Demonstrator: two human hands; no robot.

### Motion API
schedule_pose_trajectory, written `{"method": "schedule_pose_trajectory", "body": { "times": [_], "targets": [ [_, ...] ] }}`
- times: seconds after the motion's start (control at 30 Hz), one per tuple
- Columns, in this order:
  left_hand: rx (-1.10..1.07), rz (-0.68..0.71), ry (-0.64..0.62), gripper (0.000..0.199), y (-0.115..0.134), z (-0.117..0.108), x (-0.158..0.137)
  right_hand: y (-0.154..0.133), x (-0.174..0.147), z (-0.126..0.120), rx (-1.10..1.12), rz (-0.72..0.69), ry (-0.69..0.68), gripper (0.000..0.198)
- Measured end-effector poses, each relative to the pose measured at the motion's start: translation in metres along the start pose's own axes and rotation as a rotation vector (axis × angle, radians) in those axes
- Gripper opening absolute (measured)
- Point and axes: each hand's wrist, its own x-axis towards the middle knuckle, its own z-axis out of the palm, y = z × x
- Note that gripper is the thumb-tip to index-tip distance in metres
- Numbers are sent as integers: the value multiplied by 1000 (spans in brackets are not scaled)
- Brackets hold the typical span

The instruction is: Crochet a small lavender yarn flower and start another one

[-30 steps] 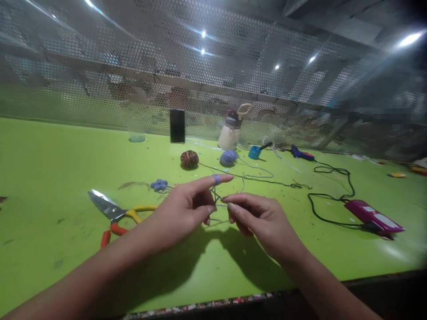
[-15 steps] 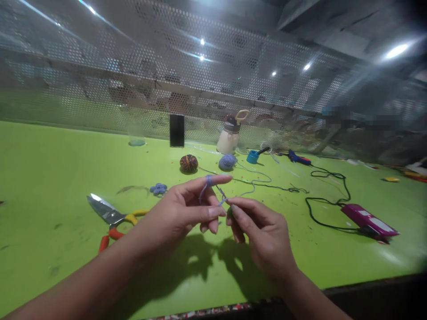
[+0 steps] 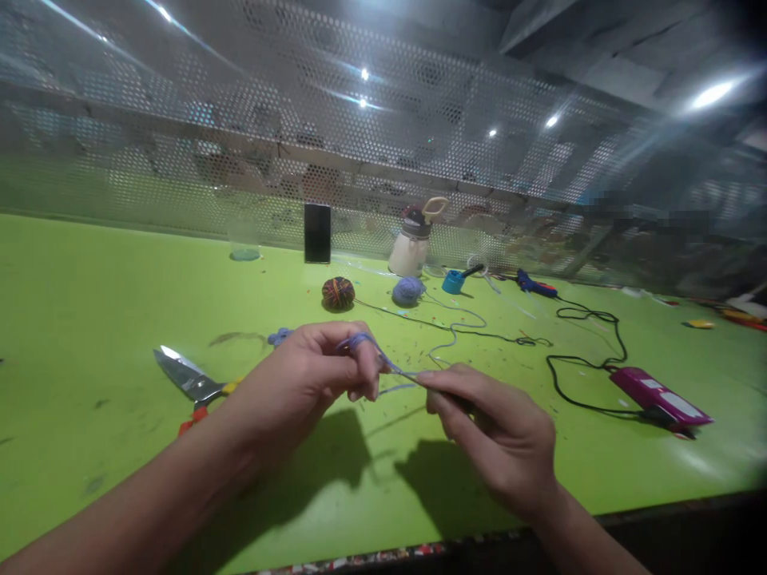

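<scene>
Purple yarn [image 3: 383, 357] is wound round the bent index finger of my left hand [image 3: 323, 363], whose fingers are curled in on it. A strand runs from there toward my right hand [image 3: 497, 423]. My right hand pinches a thin crochet hook [image 3: 409, 376], its tip pointing left at the yarn; its handle is mostly covered by my fingers. Behind my hands lies the purple yarn ball [image 3: 408, 291], with a loose strand trailing forward. A small purple crocheted flower [image 3: 279, 337] is partly hidden behind my left hand.
Scissors [image 3: 188, 375] with red and yellow handles lie left, partly behind my forearm. A multicoloured yarn ball [image 3: 339, 293], phone [image 3: 317, 233], bottle [image 3: 411, 246] and blue pot [image 3: 454, 281] stand farther back. A glue gun [image 3: 536, 284] and magenta power box [image 3: 659, 397] with black cord are right.
My left index finger has gone from stretched out to curled. My right hand has moved right and down with the hook, drawing the hands apart, with yarn stretched between them.
</scene>
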Motion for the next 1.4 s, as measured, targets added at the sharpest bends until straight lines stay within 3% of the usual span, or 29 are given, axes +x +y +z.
{"method": "schedule_pose_trajectory", "body": {
  "times": [0.17,0.3,0.37,0.47,0.63,0.73,0.87,1.0,1.13,1.2,1.3,1.4],
  "targets": [
    [177,-82,51,17,-2,1,6,5,4,10,197,262,-4,15],
    [264,-143,13,91,0,5,7,6,10,14,275,381,-38,14],
    [312,-149,19,106,0,7,6,6,13,14,275,392,-81,14],
    [515,-54,58,102,-4,7,4,7,18,14,320,470,-150,15],
    [1008,322,127,83,-14,8,-3,7,25,19,597,707,-160,21],
    [966,382,144,80,-14,10,-5,4,25,26,761,758,-87,20],
    [432,185,109,92,-6,11,-2,3,19,32,829,667,24,12],
    [60,31,50,98,4,9,0,6,13,29,545,434,40,11],
    [-60,40,3,98,9,6,-1,9,10,19,48,40,68,20],
    [-85,62,3,94,9,4,-1,10,9,14,-90,-85,55,24],
    [-115,83,11,86,10,2,-1,10,10,9,-141,-130,53,27],
    [-109,97,15,75,10,-1,1,9,10,7,-31,-65,38,24]
  ]
}}
